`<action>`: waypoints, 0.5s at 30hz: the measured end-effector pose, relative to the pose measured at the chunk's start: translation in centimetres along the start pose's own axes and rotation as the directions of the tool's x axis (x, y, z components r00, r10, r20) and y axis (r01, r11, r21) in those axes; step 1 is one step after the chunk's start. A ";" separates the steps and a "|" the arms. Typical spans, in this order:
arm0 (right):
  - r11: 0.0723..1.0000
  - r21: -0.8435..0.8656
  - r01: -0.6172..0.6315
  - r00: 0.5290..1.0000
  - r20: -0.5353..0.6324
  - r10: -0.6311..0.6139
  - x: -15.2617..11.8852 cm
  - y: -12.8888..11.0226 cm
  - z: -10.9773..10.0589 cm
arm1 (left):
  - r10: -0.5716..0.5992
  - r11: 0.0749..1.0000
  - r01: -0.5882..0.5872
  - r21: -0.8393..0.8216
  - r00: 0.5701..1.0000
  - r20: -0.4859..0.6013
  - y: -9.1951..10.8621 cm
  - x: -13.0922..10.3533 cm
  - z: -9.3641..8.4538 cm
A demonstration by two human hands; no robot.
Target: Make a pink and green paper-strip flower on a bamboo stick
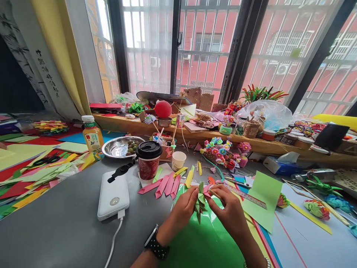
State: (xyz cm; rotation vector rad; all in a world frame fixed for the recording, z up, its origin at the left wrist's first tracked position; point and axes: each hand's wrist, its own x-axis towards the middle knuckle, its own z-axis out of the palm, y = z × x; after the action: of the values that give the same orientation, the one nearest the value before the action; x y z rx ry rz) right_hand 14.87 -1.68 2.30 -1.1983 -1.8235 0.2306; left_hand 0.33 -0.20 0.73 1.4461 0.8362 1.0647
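Observation:
My left hand (184, 205) is closed around a folded green paper flower (200, 205) with pointed petals, held above a shiny green mat (206, 242). At the flower's right side, my right hand (227, 206) pinches a small pink folded paper strip (206, 190) between thumb and fingers; the strip touches the flower. Several pink folded paper pieces (169, 185) lie just beyond my left hand, with yellow-green folded pieces (189, 176) beside them. Right of my right hand are a ruler (252, 198) and a light green paper sheet (264, 197).
On the left stand a white power bank (113, 195) with a cable, a lidded red cup (149, 163), a paper cup (179, 160), a steel bowl (114, 147) and a juice bottle (93, 136). Finished paper flowers (316, 209) lie at right. A cluttered wooden ledge (131, 124) runs behind.

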 end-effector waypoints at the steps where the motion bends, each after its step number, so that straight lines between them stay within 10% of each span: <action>1: 1.000 -0.013 0.000 1.000 0.002 0.000 0.0 0.0 0.0 | 0.013 1.000 -0.013 0.019 1.000 0.003 0.0 0.0 0.0; 15: 0.958 -0.252 0.141 0.978 -0.113 -0.174 -0.5 -0.1 1.1 | -0.004 0.999 0.005 0.032 1.000 -0.030 -0.6 0.1 -0.3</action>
State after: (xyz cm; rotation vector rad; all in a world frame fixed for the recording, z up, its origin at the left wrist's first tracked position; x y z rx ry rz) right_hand 14.07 -1.81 1.43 -1.1948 -1.8543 -0.1659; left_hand 0.17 0.11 0.16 1.4578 0.8813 1.0762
